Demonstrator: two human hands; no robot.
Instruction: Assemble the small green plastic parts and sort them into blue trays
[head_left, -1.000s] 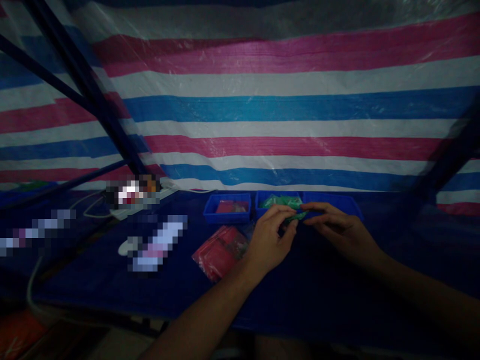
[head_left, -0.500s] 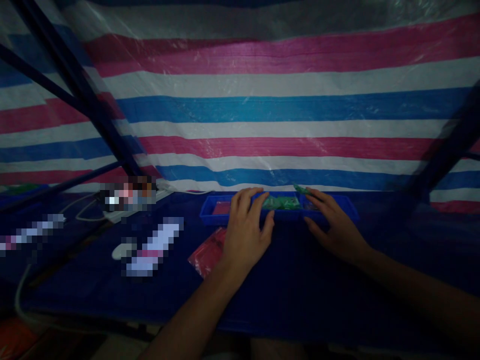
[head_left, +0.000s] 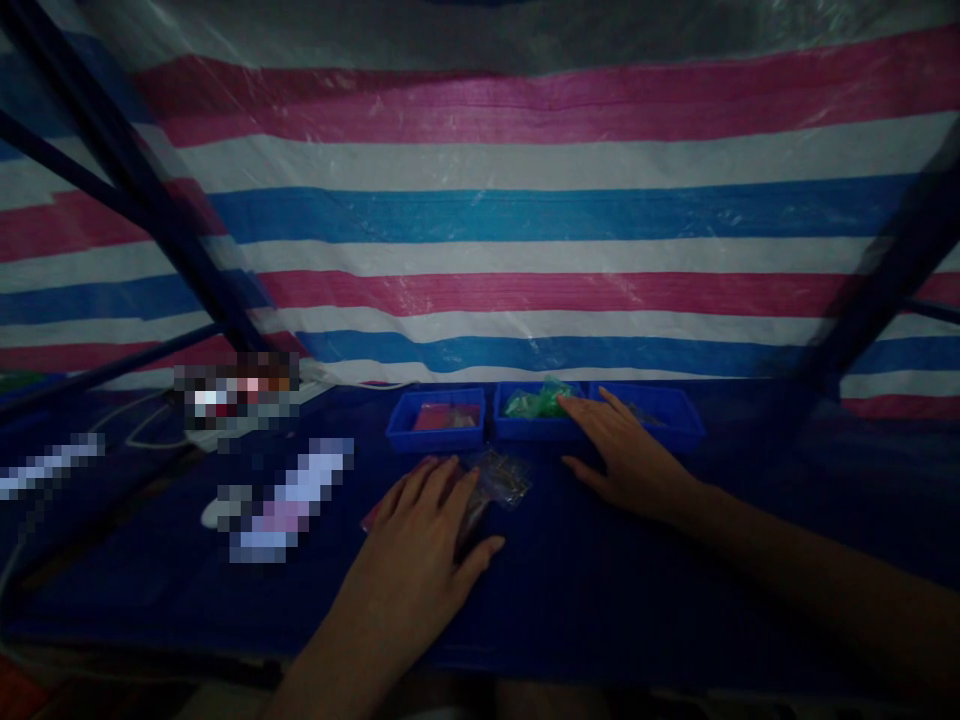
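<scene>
My left hand (head_left: pixel 424 530) lies palm down with spread fingers over a red packet (head_left: pixel 373 517), hiding most of it. Beside its fingertips is a clear plastic bag (head_left: pixel 508 474) of small, thin pieces I cannot make out. My right hand (head_left: pixel 626 455) reaches over the bins, its fingers apart. Its index fingertip meets a green packet (head_left: pixel 551 397) heaped in the middle blue bin (head_left: pixel 536 430). Reddish packets (head_left: pixel 442 416) rest in the left blue bin (head_left: pixel 435 440). The right blue bin (head_left: pixel 684 435) holds small clear bags, partly behind my right hand.
The bins stand in a row along the back of the blue table (head_left: pixel 570 590), before a striped plastic sheet (head_left: pixel 525 215). Left are a white oval object (head_left: pixel 217 513), a blurred-out strip (head_left: pixel 292 500) and a white power strip (head_left: pixel 247 420) with cables. Dark posts rise either side.
My left hand has come back from the bins onto the red packet, and the clear bag now shows beside it. The green packet at my right fingertips has moved left into the middle bin.
</scene>
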